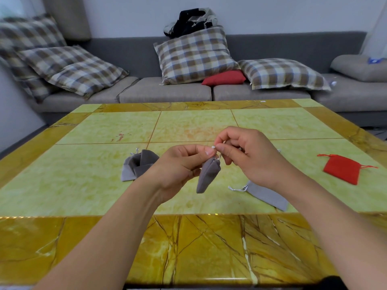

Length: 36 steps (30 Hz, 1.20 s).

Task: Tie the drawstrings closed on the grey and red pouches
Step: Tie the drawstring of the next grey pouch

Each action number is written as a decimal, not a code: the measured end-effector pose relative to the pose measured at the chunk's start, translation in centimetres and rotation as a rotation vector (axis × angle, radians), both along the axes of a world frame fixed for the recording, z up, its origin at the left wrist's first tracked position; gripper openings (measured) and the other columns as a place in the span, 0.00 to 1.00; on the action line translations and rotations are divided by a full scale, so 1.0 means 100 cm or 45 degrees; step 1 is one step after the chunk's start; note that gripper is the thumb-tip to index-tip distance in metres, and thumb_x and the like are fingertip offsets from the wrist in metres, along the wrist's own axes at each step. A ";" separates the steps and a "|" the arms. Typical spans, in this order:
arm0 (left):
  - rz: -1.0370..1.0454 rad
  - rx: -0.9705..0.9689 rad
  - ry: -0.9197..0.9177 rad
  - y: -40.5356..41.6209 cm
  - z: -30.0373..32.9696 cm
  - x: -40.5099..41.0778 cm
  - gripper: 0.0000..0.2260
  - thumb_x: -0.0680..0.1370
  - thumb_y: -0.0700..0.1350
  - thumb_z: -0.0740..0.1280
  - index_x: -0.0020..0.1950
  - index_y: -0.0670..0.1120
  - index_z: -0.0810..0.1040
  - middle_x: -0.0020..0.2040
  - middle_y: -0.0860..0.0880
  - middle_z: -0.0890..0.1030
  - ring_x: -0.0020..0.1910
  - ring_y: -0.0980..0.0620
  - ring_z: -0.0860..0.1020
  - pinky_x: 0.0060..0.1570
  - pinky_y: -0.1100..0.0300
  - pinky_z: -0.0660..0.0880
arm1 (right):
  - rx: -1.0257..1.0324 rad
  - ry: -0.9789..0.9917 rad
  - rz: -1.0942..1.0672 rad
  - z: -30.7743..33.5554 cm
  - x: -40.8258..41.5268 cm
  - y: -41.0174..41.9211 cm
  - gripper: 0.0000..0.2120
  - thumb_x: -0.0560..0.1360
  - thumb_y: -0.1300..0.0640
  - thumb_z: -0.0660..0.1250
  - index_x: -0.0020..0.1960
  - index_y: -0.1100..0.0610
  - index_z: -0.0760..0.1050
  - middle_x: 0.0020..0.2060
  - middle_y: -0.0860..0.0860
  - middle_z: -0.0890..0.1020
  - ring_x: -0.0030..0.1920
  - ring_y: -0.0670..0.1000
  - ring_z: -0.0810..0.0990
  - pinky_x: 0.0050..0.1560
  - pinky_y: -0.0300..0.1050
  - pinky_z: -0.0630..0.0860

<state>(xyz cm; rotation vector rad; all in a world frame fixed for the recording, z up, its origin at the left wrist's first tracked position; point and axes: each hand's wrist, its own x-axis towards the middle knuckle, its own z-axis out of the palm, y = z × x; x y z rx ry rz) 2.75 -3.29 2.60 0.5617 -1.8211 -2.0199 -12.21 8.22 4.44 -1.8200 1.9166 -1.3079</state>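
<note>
A small grey pouch (207, 174) hangs above the table from its white drawstrings (215, 151), its mouth gathered shut. My left hand (180, 166) pinches one string end between thumb and forefinger just above the pouch. My right hand (245, 155) pinches the other string end right beside it, fingertips almost touching. Two grey pouches (139, 166) lie heaped to the left on the table. Another grey pouch (266, 195) lies flat under my right wrist, its white cord (237, 189) trailing left. A red pouch (341, 168) lies flat at the far right, strings loose.
The table (188, 126) has a yellow-green marbled top with a darker ochre border. Behind it runs a grey sofa (167, 92) with several plaid cushions, a red cushion (225, 78) and a dark bag (190, 21).
</note>
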 end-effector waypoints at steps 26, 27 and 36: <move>0.268 -0.099 -0.028 -0.002 0.005 0.004 0.08 0.71 0.38 0.76 0.49 0.44 0.82 0.44 0.43 0.87 0.45 0.50 0.81 0.46 0.59 0.73 | 0.047 -0.234 0.071 0.007 -0.004 0.008 0.10 0.75 0.66 0.71 0.54 0.58 0.81 0.36 0.53 0.85 0.34 0.51 0.82 0.38 0.42 0.80; 0.289 -0.136 -0.019 -0.002 0.005 0.004 0.10 0.71 0.38 0.76 0.51 0.44 0.81 0.43 0.43 0.87 0.44 0.51 0.82 0.46 0.59 0.73 | 0.057 -0.196 0.071 0.008 -0.004 0.010 0.10 0.74 0.66 0.72 0.54 0.57 0.81 0.36 0.52 0.85 0.34 0.50 0.82 0.39 0.42 0.81; 0.187 -0.691 -0.079 0.005 -0.001 0.000 0.11 0.75 0.39 0.74 0.54 0.45 0.76 0.39 0.47 0.87 0.43 0.49 0.86 0.52 0.45 0.81 | -0.007 0.524 0.042 0.014 0.013 0.010 0.06 0.71 0.60 0.76 0.45 0.51 0.86 0.35 0.43 0.85 0.37 0.41 0.80 0.41 0.36 0.75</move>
